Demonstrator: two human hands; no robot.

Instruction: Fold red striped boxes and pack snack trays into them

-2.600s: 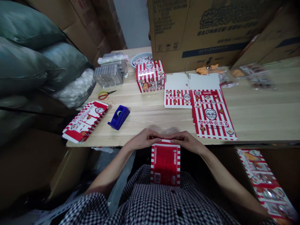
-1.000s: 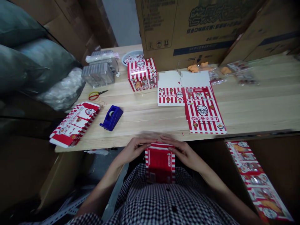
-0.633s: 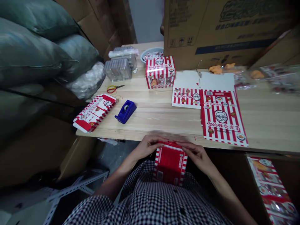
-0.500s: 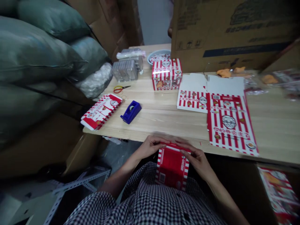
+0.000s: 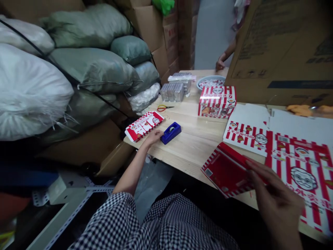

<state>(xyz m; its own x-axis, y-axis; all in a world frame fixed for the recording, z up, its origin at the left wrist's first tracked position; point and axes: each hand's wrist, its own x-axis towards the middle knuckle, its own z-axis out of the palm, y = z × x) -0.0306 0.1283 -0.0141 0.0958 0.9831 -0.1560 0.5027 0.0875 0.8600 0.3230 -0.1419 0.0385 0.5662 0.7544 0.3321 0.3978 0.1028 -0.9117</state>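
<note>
My right hand (image 5: 275, 194) grips one edge of a small red box (image 5: 229, 170) with striped ends, holding it tilted over the table's front edge. My left hand (image 5: 154, 136) reaches to the front end of the blue tape dispenser (image 5: 171, 133), its fingers together at the cutter end; whether they pinch a bit of tape is too small to see. Left of that hand lies a stack of flat red and white cartons (image 5: 144, 125). Scissors (image 5: 164, 108) with red and yellow handles rest behind the dispenser.
An assembled striped box (image 5: 217, 101), clear cases (image 5: 172, 91) and a bowl (image 5: 211, 82) stand farther back. Flat striped sheets (image 5: 301, 173) cover the right side. A large carton (image 5: 281, 52) rises behind them. Another person's hand (image 5: 220, 63) shows at the back; sacks (image 5: 93, 69) are piled left.
My left hand has let go of the red box and moved left to the tape dispenser. My right hand has carried the box to the right and tilted it. The view has shifted left.
</note>
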